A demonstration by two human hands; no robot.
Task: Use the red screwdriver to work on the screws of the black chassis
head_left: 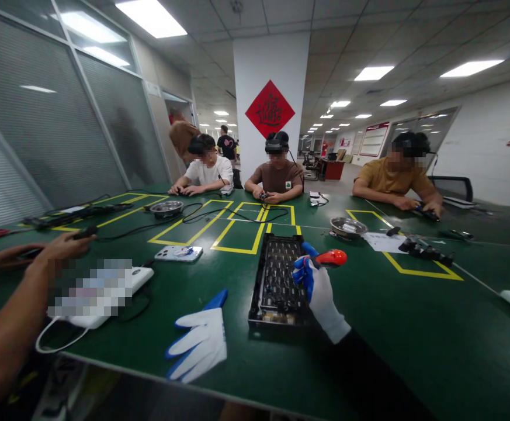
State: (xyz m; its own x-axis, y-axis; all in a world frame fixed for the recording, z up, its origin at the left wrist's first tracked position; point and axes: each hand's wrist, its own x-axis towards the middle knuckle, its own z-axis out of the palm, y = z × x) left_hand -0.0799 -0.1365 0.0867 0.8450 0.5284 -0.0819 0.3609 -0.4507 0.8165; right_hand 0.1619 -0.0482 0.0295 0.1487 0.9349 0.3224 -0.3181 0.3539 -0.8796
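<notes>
My right hand [318, 286] wears a white glove with blue-coated fingers. Its fingers are closed around a tool with a rounded red handle [332, 257]; the tool's working end is hidden by the hand. Beneath and beside that hand lies a black rectangular tray-like unit [276, 280] with rows of small metallic parts inside. A loose white-and-blue glove [204, 339] lies flat to the left of the unit, near the table's front edge. My left hand is not in view.
The green table [184, 286] carries yellow tape outlines. A phone [179, 253], a white power bank-like device [101, 298], metal bowls [348, 228] and black parts [427, 251] lie around. A co-worker's bare arm [13, 327] reaches in at left. Several people sit opposite.
</notes>
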